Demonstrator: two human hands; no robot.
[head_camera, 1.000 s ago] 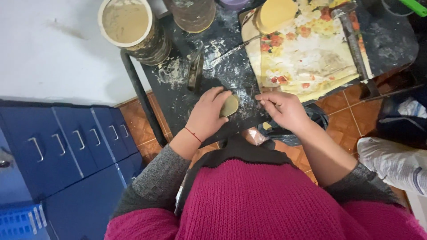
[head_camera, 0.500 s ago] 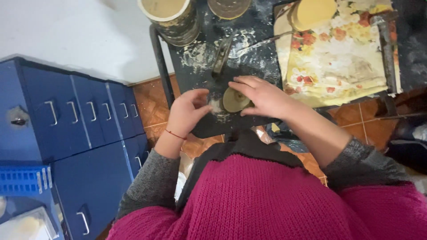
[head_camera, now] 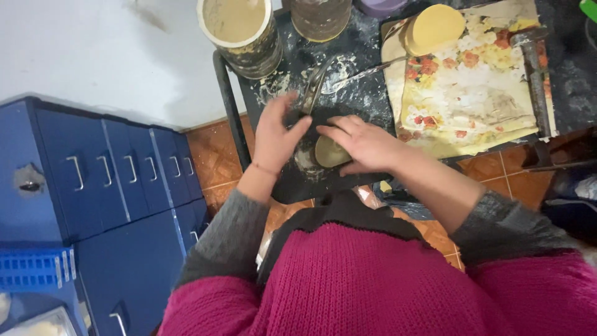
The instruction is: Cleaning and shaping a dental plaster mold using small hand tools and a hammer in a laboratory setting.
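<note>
Right hand [head_camera: 364,144] cups the dough disc [head_camera: 329,153] near the table's front edge [head_camera: 292,193] — left hand [head_camera: 277,134] flat beside, grip apart.

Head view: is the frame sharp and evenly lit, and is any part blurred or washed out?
Head view: mostly sharp and softly lit, without harsh shadows; the left hand is slightly motion-smeared, the right hand over the dough disc reads clearer; the dark tabletop loses detail, and the white wall looks pale but not blown out.

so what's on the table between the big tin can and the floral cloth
In the head view, between the big tin can and the floral cloth lies dark tabletop dusted with flour, with a metal spoon and a metal scraper-like tool on it.
</note>
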